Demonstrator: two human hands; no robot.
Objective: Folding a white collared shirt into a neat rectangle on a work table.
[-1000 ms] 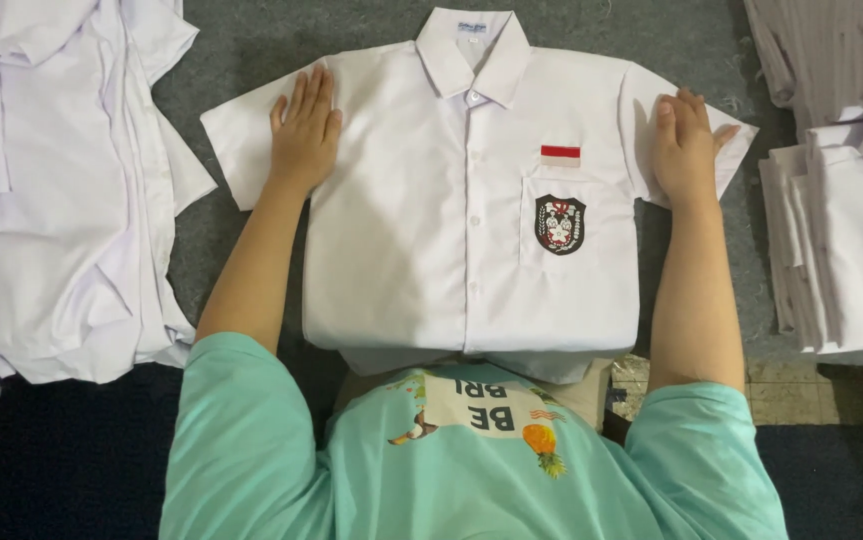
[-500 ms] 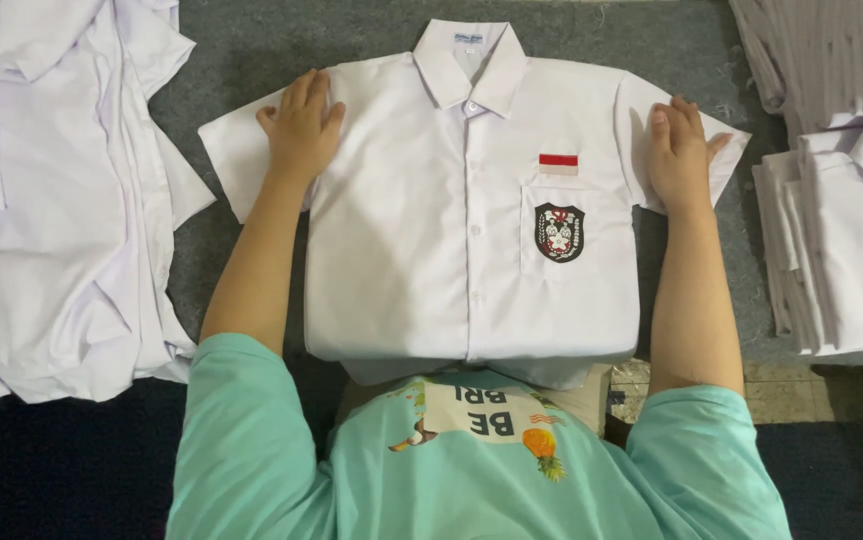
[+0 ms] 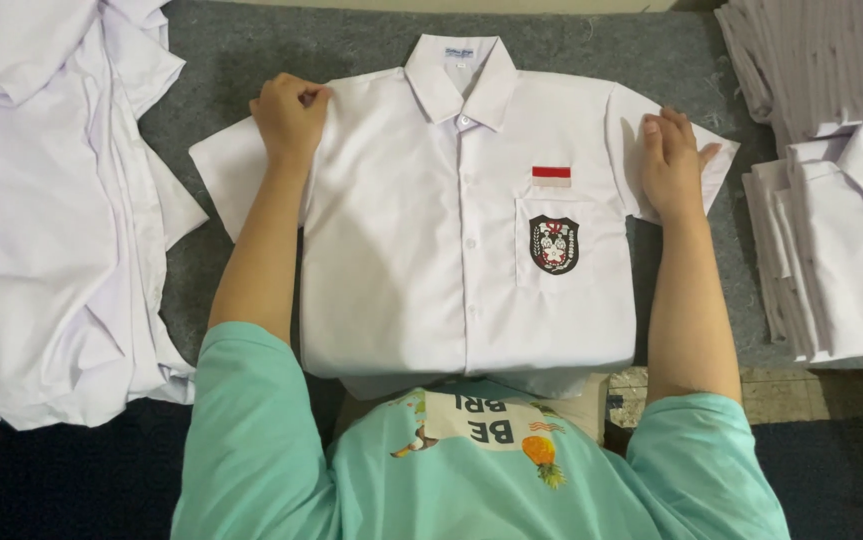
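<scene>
Whereas both hands were laid flat half a second ago, the left hand (image 3: 289, 115) is now curled, pinching the white shirt (image 3: 451, 230) at its shoulder; the right hand (image 3: 669, 165) is kept spread on the other sleeve, the shirt spread face-up on the grey bench (image 3: 251, 60).

Loose white shirts heap (image 3: 41, 230) at left, folded shirt stacks (image 3: 836, 200) at right, on grey mat (image 3: 251, 60).

Soft, even light falls from overhead, bright on the white shirt (image 3: 461, 220), whose fabric nears overexposure yet keeps its folds. Faint, short shadows sit beside the forearms on the shirt. Below the shirt the floor goes dim. Focus is sharp throughout, without motion blur or glare.
</scene>
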